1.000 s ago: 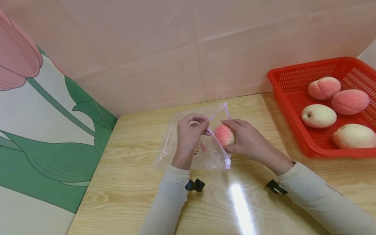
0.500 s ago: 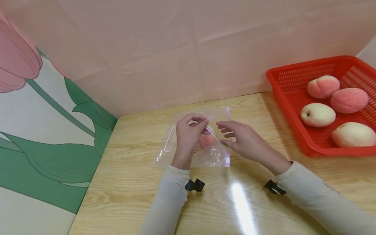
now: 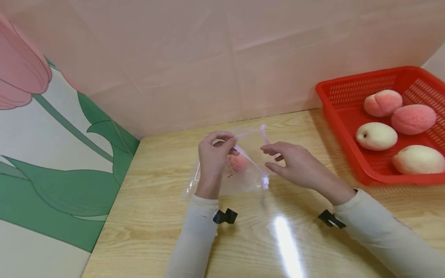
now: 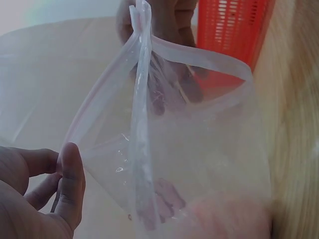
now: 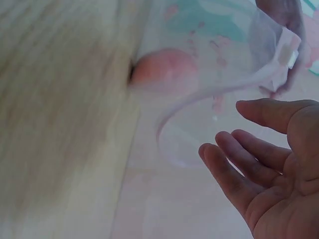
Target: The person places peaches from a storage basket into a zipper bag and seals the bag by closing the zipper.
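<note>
A clear zip bag [image 3: 243, 187] with a lilac edge lies on the table, its mouth spread toward the right. My left hand [image 3: 213, 160] pinches the upper lip of that mouth between thumb and fingers. Inside the bag rests a pink peach [image 3: 239, 162], seen through the plastic; it also shows in the right wrist view as a blurred peach [image 5: 167, 69]. Just outside the mouth, my right hand [image 3: 295, 164] holds nothing, its fingers apart and loosely bent. A small white slider [image 3: 265, 182] sits at the near end of the zip edge.
To the right stands a red plastic basket [image 3: 342, 141] holding two pink peaches [image 3: 413, 119] and two pale ones [image 3: 376, 136]. A pink-covered wall [image 3: 187, 77] rises behind the wooden table [image 3: 146, 216]. A tulip-patterned panel [image 3: 69, 181] borders the left side.
The right hand has let go of the peach, which went from the bag's mouth to inside it. The right hand has drawn back slightly; the left hand, still pinching the lip, has shifted left.
</note>
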{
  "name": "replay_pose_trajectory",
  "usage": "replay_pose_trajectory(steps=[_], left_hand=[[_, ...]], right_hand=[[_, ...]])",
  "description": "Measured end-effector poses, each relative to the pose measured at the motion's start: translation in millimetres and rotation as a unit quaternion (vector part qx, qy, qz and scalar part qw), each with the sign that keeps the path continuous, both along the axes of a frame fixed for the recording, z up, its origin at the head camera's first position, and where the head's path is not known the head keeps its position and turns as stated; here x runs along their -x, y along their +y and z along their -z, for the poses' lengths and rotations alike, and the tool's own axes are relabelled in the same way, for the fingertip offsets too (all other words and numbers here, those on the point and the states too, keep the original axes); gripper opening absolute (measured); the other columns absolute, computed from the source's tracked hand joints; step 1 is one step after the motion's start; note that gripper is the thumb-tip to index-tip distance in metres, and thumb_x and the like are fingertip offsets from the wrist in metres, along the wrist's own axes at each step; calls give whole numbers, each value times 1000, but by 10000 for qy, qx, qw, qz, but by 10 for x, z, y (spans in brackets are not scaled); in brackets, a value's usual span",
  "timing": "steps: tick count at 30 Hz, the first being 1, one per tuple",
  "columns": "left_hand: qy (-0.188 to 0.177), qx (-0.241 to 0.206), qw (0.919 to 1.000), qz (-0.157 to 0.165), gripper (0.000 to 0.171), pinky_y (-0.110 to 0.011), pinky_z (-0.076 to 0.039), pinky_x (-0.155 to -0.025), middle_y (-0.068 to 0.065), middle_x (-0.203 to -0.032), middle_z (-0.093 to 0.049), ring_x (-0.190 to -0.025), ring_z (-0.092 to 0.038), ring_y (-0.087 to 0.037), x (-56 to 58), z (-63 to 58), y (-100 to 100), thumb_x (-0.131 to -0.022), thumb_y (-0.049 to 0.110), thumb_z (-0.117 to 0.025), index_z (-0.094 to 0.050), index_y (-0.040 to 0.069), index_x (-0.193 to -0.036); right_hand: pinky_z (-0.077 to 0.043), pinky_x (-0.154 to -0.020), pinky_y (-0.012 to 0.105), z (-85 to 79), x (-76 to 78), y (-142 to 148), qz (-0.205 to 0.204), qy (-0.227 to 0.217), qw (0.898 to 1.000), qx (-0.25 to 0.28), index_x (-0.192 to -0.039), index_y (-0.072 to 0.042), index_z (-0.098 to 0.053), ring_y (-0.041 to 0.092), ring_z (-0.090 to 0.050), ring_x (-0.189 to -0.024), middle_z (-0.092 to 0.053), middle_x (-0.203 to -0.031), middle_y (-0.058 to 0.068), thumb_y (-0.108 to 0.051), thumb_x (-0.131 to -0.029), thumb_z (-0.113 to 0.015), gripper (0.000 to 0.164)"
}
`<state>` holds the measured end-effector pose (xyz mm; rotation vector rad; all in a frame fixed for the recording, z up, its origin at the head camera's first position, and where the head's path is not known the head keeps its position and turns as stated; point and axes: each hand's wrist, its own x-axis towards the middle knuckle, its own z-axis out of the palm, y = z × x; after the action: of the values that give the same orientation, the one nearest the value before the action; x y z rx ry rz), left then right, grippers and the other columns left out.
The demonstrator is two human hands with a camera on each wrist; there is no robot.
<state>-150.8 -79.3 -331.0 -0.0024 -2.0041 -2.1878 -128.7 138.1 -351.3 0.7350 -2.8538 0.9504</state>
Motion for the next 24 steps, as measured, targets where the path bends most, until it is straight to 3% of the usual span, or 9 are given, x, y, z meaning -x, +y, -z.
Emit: replay_pose_trajectory(steps=[6, 12, 17, 21, 24], left_hand=[[59, -41, 9998, -182, 6, -23, -55, -51, -3, -81, -63, -50, -62, -11, -1, -42, -65, -85, -3, -73, -71, -1, -90], [97, -17, 9998, -164, 7, -21, -52, -49, -3, -81, -63, -50, -63, -11, -12, -64, -72, -86, -2, -74, -70, -2, -92], [-96, 44, 9998, 144, 10, -18, -48, -45, -3, -83, -63, -52, -64, -11, 0, -31, -37, -87, 0, -73, -70, -3, -96], [-135, 120, 9995, 249, 10, -19, -50, -46, -5, -85, -64, -53, -64, -11, 8, -6, -5, -87, 0, -74, -70, -2, -95], [-80, 80, 9996, 244, 9, -23, -57, -51, -5, -83, -64, -53, -63, -12, 12, 12, 11, -86, -3, -73, -70, -3, -94]], right_hand=[[-60, -86, 50, -122, -8, 303, 110, 167, 9998, 2, -136, -9, -59, 30, -70, -100, -65, -131, 14, -24, -96, -67, 43], [-58, -86, 56, -233, -45, 793, 770, 153, 9964, -333, -139, -13, -57, 35, -68, -104, -62, -135, 15, -30, -93, -71, 51], [-58, -73, 57, -263, 16, 1303, 1449, 238, 9864, -740, -138, -8, -56, 42, -65, -95, -64, -125, 23, -34, -91, -72, 56], [-57, -68, 60, -282, 103, 1683, 1706, -301, 9784, -1126, -142, -3, -49, 46, -61, -92, -62, -121, 30, -45, -89, -71, 71], [-57, -68, 56, -270, 184, 1908, 1672, -798, 9711, -1508, -144, -5, -46, 38, -59, -90, -64, -116, 27, -59, -84, -69, 83]])
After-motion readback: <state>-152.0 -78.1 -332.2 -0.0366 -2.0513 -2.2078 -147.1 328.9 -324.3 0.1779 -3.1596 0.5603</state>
